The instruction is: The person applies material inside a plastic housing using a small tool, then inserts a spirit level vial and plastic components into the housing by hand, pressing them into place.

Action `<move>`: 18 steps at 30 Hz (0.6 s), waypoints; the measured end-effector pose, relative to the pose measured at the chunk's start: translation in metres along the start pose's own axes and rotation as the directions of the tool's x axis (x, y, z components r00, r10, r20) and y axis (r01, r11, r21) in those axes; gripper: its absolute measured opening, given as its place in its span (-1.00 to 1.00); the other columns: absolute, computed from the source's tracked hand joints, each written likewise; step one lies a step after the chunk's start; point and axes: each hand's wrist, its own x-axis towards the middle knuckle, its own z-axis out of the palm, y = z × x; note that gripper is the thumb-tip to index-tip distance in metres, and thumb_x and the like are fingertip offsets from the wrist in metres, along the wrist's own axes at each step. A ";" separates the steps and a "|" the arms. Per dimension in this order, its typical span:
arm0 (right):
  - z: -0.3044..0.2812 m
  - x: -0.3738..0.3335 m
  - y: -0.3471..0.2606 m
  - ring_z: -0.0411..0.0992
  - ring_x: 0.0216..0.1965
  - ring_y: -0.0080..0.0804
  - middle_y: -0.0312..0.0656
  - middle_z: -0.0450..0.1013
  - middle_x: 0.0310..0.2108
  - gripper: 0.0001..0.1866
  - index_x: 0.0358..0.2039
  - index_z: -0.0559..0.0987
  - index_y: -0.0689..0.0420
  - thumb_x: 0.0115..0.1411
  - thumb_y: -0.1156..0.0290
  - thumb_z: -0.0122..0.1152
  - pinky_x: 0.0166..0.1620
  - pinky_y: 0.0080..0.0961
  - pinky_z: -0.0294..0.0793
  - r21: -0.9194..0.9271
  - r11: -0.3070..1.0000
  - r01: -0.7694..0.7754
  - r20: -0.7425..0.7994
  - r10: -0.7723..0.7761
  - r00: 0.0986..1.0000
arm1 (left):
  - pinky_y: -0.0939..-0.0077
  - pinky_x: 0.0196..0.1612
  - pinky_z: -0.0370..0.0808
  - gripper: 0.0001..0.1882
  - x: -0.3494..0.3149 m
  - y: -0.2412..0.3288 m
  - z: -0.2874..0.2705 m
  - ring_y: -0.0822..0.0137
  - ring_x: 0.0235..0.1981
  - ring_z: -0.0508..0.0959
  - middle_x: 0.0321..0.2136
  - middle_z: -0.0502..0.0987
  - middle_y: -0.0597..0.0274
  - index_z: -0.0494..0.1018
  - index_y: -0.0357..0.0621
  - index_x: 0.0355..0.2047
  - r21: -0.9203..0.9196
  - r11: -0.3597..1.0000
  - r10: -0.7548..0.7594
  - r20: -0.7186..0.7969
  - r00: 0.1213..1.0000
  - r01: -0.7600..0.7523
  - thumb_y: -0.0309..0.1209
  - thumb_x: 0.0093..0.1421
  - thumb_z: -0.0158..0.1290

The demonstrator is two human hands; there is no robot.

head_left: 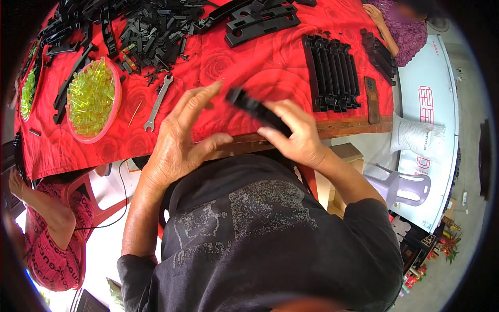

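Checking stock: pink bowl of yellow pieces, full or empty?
Full. The pink bowl is heaped to its rim with clear yellow pieces.

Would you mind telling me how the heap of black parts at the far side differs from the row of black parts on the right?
The heap of black parts lies jumbled, pieces crossing at all angles; the row of black parts stands packed side by side, parallel. The heap holds mixed shapes, long strips and small bits; the row's pieces look alike. Both are black and rest on the red cloth.

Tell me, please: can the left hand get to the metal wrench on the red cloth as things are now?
Probably yes. The left hand is open and holds nothing, and the wrench lies just beyond its fingertips on the red cloth, with nothing between them.
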 end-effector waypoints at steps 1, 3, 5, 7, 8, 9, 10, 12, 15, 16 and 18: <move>-0.005 0.001 0.005 0.54 -0.20 -0.02 0.00 0.51 -0.22 -0.59 -0.02 0.55 0.27 0.12 0.47 0.43 -0.11 -0.26 0.53 -0.062 0.997 -0.047 -0.073 0.042 0.996 | 0.17 0.11 0.50 -0.28 0.000 -0.008 -0.001 -0.04 0.05 0.55 0.07 0.48 -0.07 0.36 -0.14 0.28 0.037 0.998 -0.050 0.001 0.999 0.050 -0.48 0.08 0.33; -0.018 0.004 0.029 0.54 -0.22 -0.01 0.03 0.51 -0.23 -0.59 -0.01 0.54 0.30 0.15 0.45 0.42 -0.14 -0.27 0.53 -0.222 0.970 -0.101 -0.242 0.046 0.969 | 0.17 0.09 0.50 -0.35 -0.004 -0.024 0.004 -0.03 0.03 0.54 0.06 0.49 -0.05 0.41 -0.15 0.23 0.147 0.989 -0.013 -0.080 0.997 0.025 -0.47 0.10 0.32; -0.036 0.009 0.050 0.54 -0.28 -0.03 0.06 0.52 -0.31 -0.60 -0.05 0.57 0.35 0.16 0.41 0.43 -0.17 -0.30 0.52 -0.297 0.923 -0.245 -0.400 0.113 0.910 | 0.18 0.08 0.49 -0.47 -0.005 -0.035 0.006 -0.03 0.01 0.53 0.03 0.50 -0.02 0.49 -0.18 0.12 0.284 0.959 0.035 -0.140 0.989 0.006 -0.49 0.11 0.29; -0.059 0.008 0.081 0.57 -0.26 -0.07 0.07 0.55 -0.29 -0.57 -0.05 0.58 0.40 0.15 0.38 0.45 -0.14 -0.29 0.53 -0.325 0.899 -0.294 -0.520 0.089 0.849 | 0.19 0.07 0.49 -0.55 -0.007 -0.049 0.010 -0.02 0.00 0.53 0.01 0.51 -0.01 0.52 -0.20 0.05 0.290 0.957 0.029 -0.159 0.987 0.019 -0.51 0.12 0.28; -0.073 0.007 0.094 0.59 -0.22 -0.04 0.09 0.57 -0.25 -0.57 -0.06 0.58 0.40 0.17 0.36 0.44 -0.10 -0.28 0.54 -0.366 0.861 -0.353 -0.569 0.092 0.817 | 0.20 0.06 0.49 -0.63 -0.008 -0.055 0.012 -0.02 -0.01 0.52 -0.01 0.52 0.01 0.55 -0.22 -0.03 0.297 0.954 0.021 -0.177 0.984 0.033 -0.53 0.12 0.26; -0.088 0.005 0.109 0.59 -0.18 0.03 0.12 0.58 -0.23 -0.58 -0.05 0.59 0.36 0.18 0.33 0.41 -0.07 -0.22 0.54 -0.372 0.845 -0.384 -0.569 0.120 0.814 | 0.20 0.06 0.49 -0.63 -0.009 -0.059 0.014 -0.02 -0.01 0.52 -0.01 0.52 0.01 0.55 -0.22 -0.03 0.296 0.955 0.021 -0.176 0.984 0.033 -0.53 0.12 0.26; -0.103 0.001 0.122 0.58 -0.16 0.07 0.13 0.58 -0.22 -0.60 -0.04 0.60 0.33 0.20 0.31 0.38 -0.06 -0.16 0.53 -0.429 0.800 -0.420 -0.570 0.121 0.813 | 0.21 0.04 0.49 -0.68 -0.008 -0.062 0.016 -0.01 -0.03 0.53 -0.04 0.53 0.03 0.56 -0.23 -0.08 0.312 0.950 0.048 -0.182 0.982 0.011 -0.54 0.12 0.25; -0.124 -0.001 0.139 0.57 -0.14 0.14 0.15 0.58 -0.20 -0.61 -0.04 0.61 0.27 0.22 0.28 0.33 -0.04 -0.08 0.52 -0.538 0.693 -0.480 -0.546 0.146 0.825 | 0.22 0.02 0.49 -0.73 -0.008 -0.065 0.016 0.00 -0.05 0.53 -0.06 0.54 0.04 0.58 -0.24 -0.13 0.329 0.944 0.068 -0.191 0.979 -0.002 -0.55 0.13 0.23; -0.150 -0.006 0.166 0.55 -0.11 0.17 0.15 0.58 -0.18 -0.58 0.00 0.61 0.23 0.22 0.22 0.30 -0.01 -0.03 0.50 -0.573 0.574 -0.584 -0.555 0.253 0.793 | 0.23 0.01 0.50 -0.78 -0.007 -0.066 0.016 0.03 -0.07 0.53 -0.10 0.56 0.07 0.59 -0.26 -0.18 0.315 0.949 0.048 -0.196 0.979 0.016 -0.56 0.13 0.23; -0.154 -0.006 0.175 0.54 -0.09 0.18 0.16 0.58 -0.17 -0.57 0.01 0.60 0.24 0.23 0.22 0.30 0.01 -0.03 0.50 -0.607 0.534 -0.589 -0.555 0.245 0.795 | 0.23 0.00 0.50 -0.79 -0.007 -0.066 0.017 0.02 -0.08 0.53 -0.11 0.56 0.07 0.59 -0.26 -0.19 0.309 0.951 0.047 -0.201 0.978 0.018 -0.57 0.12 0.23; -0.157 -0.010 0.189 0.54 -0.08 0.18 0.16 0.58 -0.16 -0.56 0.02 0.60 0.24 0.23 0.21 0.29 0.03 -0.02 0.49 -0.642 0.492 -0.588 -0.553 0.234 0.800 | 0.23 0.00 0.50 -0.80 -0.007 -0.067 0.017 0.02 -0.08 0.54 -0.12 0.57 0.08 0.59 -0.26 -0.21 0.301 0.954 0.046 -0.211 0.976 0.020 -0.58 0.12 0.22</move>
